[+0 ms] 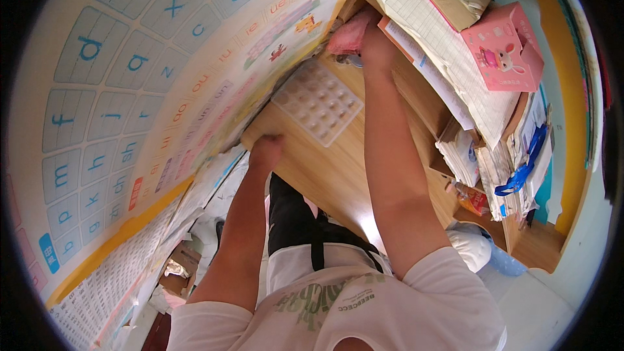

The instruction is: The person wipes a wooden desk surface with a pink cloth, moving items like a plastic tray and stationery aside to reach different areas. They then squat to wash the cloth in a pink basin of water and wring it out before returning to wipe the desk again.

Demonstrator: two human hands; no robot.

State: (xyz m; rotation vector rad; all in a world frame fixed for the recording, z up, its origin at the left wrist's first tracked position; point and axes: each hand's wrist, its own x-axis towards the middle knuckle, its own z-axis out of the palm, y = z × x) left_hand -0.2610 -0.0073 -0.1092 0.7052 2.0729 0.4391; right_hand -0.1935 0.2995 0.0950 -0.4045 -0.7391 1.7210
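Note:
My right hand (379, 41) reaches to the far corner of a wooden desk (324, 170), with a pink cloth (348, 35) in it. Its fingers are mostly hidden by the cloth and the shelf above. At the desk's left edge my left hand (267, 150) rests on the wood; how its fingers lie is unclear. Between my arms, against the wall side, a translucent plastic tray (324, 103) with rows of round hollows lies on the desk. A small, partly hidden object (352, 60) sits just below the cloth.
An alphabet wall chart (165, 63) borders the left side. On the right, a wooden shelf (421, 102) bears stacked papers (438, 34), a pink rabbit-print box (504, 51), books (502, 175) and a blue ribbon (524, 168). Beneath it bulges a white bag (469, 249). A cardboard box (180, 268) stands lower left.

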